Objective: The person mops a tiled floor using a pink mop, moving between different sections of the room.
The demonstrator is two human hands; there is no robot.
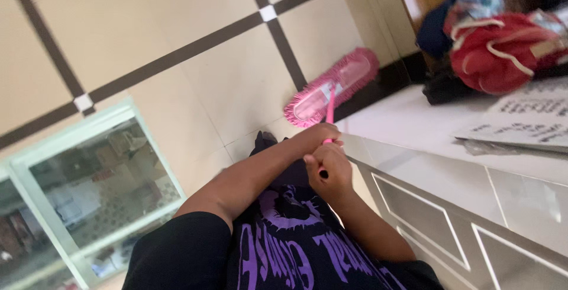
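My two hands — left, right — both grip one pink mop handle. Its one fluffy mop head rests on the tiled floor — beside the white table.

The scene was bright and evenly lit, soft daylight with no hard shadows on the pale floor tiles beyond the hands. The glass cabinet off to the side of the left hand carried a milky glare that washed out its contents. The white counter beside the right hand reflected light strongly. The whole frame was tilted. The pink mop head just past the hands looked slightly soft, and the red bag farther off was blurred.
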